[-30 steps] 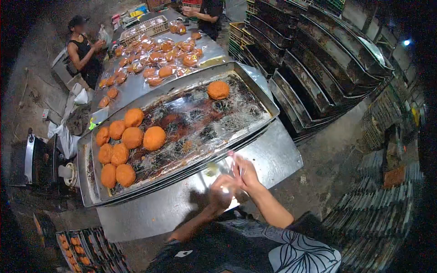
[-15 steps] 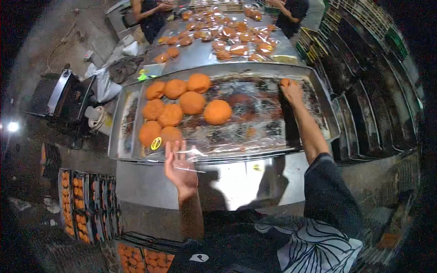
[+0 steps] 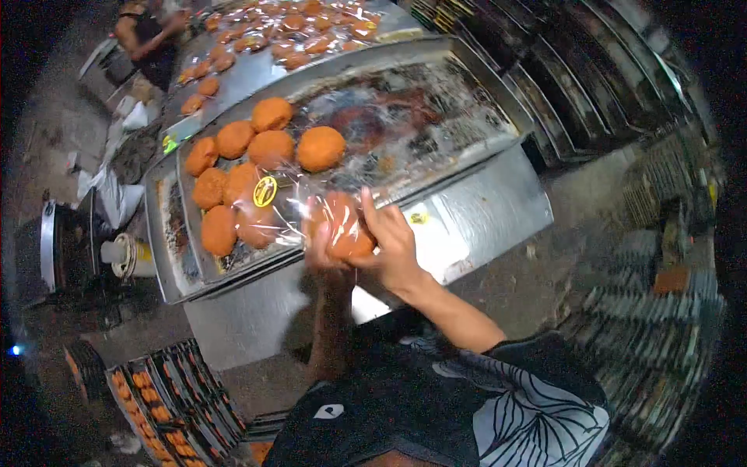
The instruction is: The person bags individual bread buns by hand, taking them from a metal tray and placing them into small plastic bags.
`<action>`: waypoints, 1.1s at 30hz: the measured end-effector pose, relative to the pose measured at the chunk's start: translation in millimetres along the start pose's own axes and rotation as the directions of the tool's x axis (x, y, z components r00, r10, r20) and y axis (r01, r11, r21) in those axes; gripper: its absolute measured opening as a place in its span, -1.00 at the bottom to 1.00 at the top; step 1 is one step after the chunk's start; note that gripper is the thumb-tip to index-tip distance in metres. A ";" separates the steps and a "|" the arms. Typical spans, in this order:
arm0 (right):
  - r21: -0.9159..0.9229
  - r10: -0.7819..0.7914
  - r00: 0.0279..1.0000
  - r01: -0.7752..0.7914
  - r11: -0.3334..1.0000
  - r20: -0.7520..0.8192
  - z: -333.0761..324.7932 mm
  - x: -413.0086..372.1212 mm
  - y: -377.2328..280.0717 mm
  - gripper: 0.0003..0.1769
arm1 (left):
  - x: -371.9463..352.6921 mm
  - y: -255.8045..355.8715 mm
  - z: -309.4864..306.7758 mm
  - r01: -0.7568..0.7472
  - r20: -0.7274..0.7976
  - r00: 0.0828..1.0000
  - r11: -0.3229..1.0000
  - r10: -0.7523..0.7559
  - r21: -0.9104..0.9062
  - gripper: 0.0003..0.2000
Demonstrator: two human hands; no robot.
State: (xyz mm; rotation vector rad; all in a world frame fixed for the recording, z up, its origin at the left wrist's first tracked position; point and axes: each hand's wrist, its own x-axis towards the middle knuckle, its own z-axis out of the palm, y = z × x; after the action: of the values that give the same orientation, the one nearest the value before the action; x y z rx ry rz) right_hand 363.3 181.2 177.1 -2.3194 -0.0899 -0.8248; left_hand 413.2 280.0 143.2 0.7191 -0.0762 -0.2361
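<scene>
Over steel table (image 3: 475, 226): bagged bun (image 3: 342, 229); greasy tray (image 3: 436, 117) beside; tray stacks (image 3: 576, 70) beyond.

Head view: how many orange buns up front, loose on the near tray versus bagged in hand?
Loose buns on the near tray: 9
Bagged bun between left hand and right hand: 1
Total: 10

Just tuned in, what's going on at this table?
The person's left hand holds a clear bag and the right hand grips an orange bun inside it, above the metal tray, where several loose buns sit. Bagged buns lie on the table behind, beside a co-worker.
</scene>
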 end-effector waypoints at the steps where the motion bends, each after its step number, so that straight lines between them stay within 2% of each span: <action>1: -0.001 0.024 0.994 -0.024 1.000 -0.104 9.7 -0.5 -6.3 0.08 | 6.0 -21.6 -26.7 -0.124 0.109 0.989 0.943 0.095 0.310 -0.54; 2: -0.006 0.029 0.978 -0.031 1.000 -0.209 14.6 3.5 -9.0 0.13 | 10.5 -27.2 -29.7 -0.279 0.216 0.958 0.779 0.188 0.562 -0.53; 3: 0.065 0.162 0.984 -0.157 0.985 -0.073 4.9 0.7 -15.7 0.20 | 10.6 -30.6 -33.2 -0.011 0.166 0.986 0.997 -0.002 0.077 -0.50; 4: 0.348 0.210 0.978 -0.202 0.915 0.017 -1.2 -10.2 -8.8 0.23 | 6.2 -11.8 -10.6 0.265 0.212 0.959 0.863 -0.189 -0.429 -0.48; 5: 0.494 0.266 0.963 -0.209 0.844 -0.047 -2.8 -19.7 -6.6 0.21 | -4.0 15.3 20.7 0.465 0.313 0.885 0.683 -0.345 -0.563 -0.47; 6: 0.631 0.321 0.942 -0.193 0.751 -0.095 -4.0 -26.3 -0.8 0.20 | -2.4 -1.3 13.2 0.465 0.371 0.874 0.765 -0.315 -0.445 -0.52; 7: 0.401 0.304 0.940 -0.220 0.889 -0.158 -5.8 -31.3 17.6 0.17 | -4.8 -33.0 -3.3 0.395 0.212 0.914 0.878 -0.345 -0.271 -0.49; 8: 0.130 0.254 0.936 -0.228 0.965 -0.244 -13.8 -19.6 27.6 -0.08 | -11.3 -56.4 -11.7 0.339 0.049 0.941 0.939 -0.336 -0.061 -0.45; 10: 0.087 0.162 0.979 -0.173 0.981 0.123 -32.6 8.7 70.2 -0.45 | -26.2 -42.1 28.4 0.319 0.192 0.930 0.948 -0.312 -0.004 -0.64; 12: -0.007 0.300 0.931 -0.306 0.952 0.205 -66.3 69.6 75.7 -0.66 | -28.3 -82.7 5.9 0.235 0.384 0.821 0.863 -0.423 0.448 -0.68; 14: -0.080 0.238 0.971 -0.236 0.968 0.016 -68.8 139.1 67.1 -0.59 | -46.9 -106.0 28.5 0.189 0.323 0.705 0.607 -0.631 0.771 -0.73; 15: 0.048 0.001 0.996 0.004 0.999 -0.089 -57.6 163.2 68.3 -0.51 | -48.4 -161.1 -6.4 -0.234 0.490 0.710 0.487 -0.506 0.841 -0.74; 16: 0.149 -0.218 0.952 0.253 0.956 -0.217 -51.1 175.9 69.9 -0.42 | -43.7 -223.8 -54.9 -0.605 0.653 0.630 0.263 -0.419 0.752 -0.75; 17: -0.045 -0.149 0.988 0.147 0.988 -0.034 -59.2 157.1 51.7 -0.27 | -44.6 -252.3 -76.5 -0.594 0.644 0.670 0.253 -0.370 0.763 -0.79; 19: 0.135 -0.243 0.970 0.237 0.962 0.027 -50.0 95.4 88.2 -0.29 | -40.6 -263.1 -83.4 -0.602 0.642 0.712 0.222 -0.285 0.767 -0.81; 20: 0.219 -0.245 0.968 0.228 0.949 0.057 -53.8 49.1 106.7 -0.41 | -36.3 -251.5 -84.0 -0.650 0.501 0.611 -0.027 -0.613 0.759 -0.77; 21: 0.360 0.177 0.904 -0.326 0.874 0.389 -62.1 -11.8 121.7 -0.52 | -35.8 -241.0 -72.6 -0.459 0.440 0.709 0.113 -0.552 0.881 -0.74; 22: 0.081 0.419 0.739 -0.535 0.841 0.528 -64.9 -71.6 139.2 -0.58 | -37.8 -233.0 -62.3 -0.243 0.350 0.789 0.268 -0.505 0.932 -0.71; 23: -0.093 0.529 0.445 -0.695 0.713 0.723 -78.7 -110.9 147.9 -0.62 | -40.1 -224.4 -56.9 -0.507 0.533 0.734 0.183 -0.421 0.842 -0.72; 24: 0.114 0.354 0.720 -0.513 0.851 0.597 -65.0 -171.9 175.4 -0.67 | -44.4 -221.6 -57.3 -0.718 0.689 0.630 0.068 -0.360 0.692 -0.72; 25: 0.293 0.274 0.691 -0.583 0.758 0.668 -72.6 -189.4 174.8 -0.70 | -42.0 -239.4 -73.3 -0.684 0.647 0.631 0.087 -0.428 0.724 -0.74; 26: 0.186 0.307 0.625 -0.597 0.780 0.717 -82.4 -191.0 170.8 -0.72 | -38.4 -258.3 -92.4 -0.643 0.598 0.625 0.104 -0.501 0.759 -0.75; 27: 0.137 0.365 0.609 -0.621 0.772 0.704 -79.6 -199.7 179.7 -0.71 | -31.8 -259.6 -96.6 -0.707 0.655 0.558 0.122 -0.509 0.697 -0.83; 28: 0.091 0.422 0.596 -0.643 0.761 0.684 -75.6 -207.0 187.2 -0.69 | -28.4 -307.3 -148.9 -0.635 0.544 0.640 0.025 -0.543 0.772 -0.85; 30: 0.146 0.433 0.591 -0.688 0.711 0.680 -77.0 -202.3 184.0 -0.70 | -21.2 -308.2 -154.8 -0.851 0.772 0.478 -0.003 -0.419 0.525 -0.86; 31: 0.195 0.451 0.587 -0.728 0.657 0.673 -78.7 -198.0 181.2 -0.70 | -20.9 -300.7 -148.6 -0.853 0.773 0.475 -0.005 -0.420 0.522 -0.86; 32: 0.202 0.450 0.594 -0.725 0.658 0.667 -78.2 -193.0 179.4 -0.70 | -25.3 -281.8 -132.8 -0.541 0.588 0.638 0.255 -0.496 0.802 -0.76; 33: 0.231 0.436 0.678 -0.661 0.714 0.592 -75.7 -186.7 176.6 -0.70 | -32.2 -244.9 -82.5 -0.178 0.450 0.642 0.449 -0.621 0.875 -0.72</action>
State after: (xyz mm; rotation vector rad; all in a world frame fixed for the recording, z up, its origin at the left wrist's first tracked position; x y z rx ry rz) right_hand 221.5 25.5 11.5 -1.8914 0.2070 0.1342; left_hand 348.3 162.7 -80.0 1.6795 -0.9784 -0.8346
